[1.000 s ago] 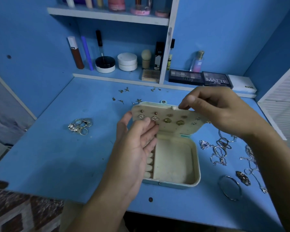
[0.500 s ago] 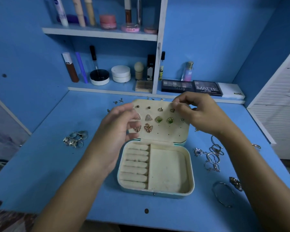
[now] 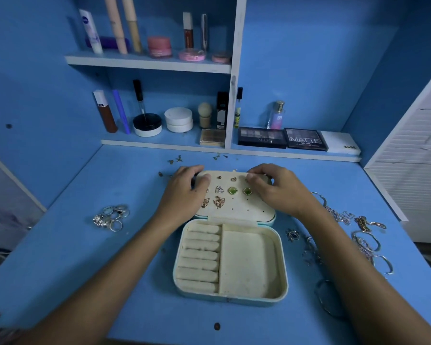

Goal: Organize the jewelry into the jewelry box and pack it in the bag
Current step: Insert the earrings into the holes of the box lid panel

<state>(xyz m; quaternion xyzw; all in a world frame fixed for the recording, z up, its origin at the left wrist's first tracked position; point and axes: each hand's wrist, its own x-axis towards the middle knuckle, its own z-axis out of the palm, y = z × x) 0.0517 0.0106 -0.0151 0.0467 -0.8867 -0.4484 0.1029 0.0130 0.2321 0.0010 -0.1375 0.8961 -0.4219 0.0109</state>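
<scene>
A pale jewelry box (image 3: 279, 260) lies open on the blue desk (image 3: 85, 257), its lid (image 3: 244, 207) folded back flat with several earrings (image 3: 225, 194) pinned into it. My left hand (image 3: 184, 195) grips the lid's far left corner, thumb on the inside face. My right hand (image 3: 279, 192) grips the lid's far right corner the same way. The base shows ring rolls on the left and a bare compartment on the right. A pile of rings (image 3: 111, 217) lies to the left. Bracelets and chains (image 3: 363, 235) lie to the right.
A few loose earrings (image 3: 176, 160) lie behind the box near the back ledge. Cosmetics (image 3: 177, 120) and eyeshadow palettes (image 3: 305, 138) stand on the ledge, with more bottles on the shelf (image 3: 147, 63) above. A white louvred door (image 3: 416, 155) is at the right.
The lid went from half raised to folded fully back. My left hand moved from the lid's inside face to its far left corner. The right hand stayed at the far right corner.
</scene>
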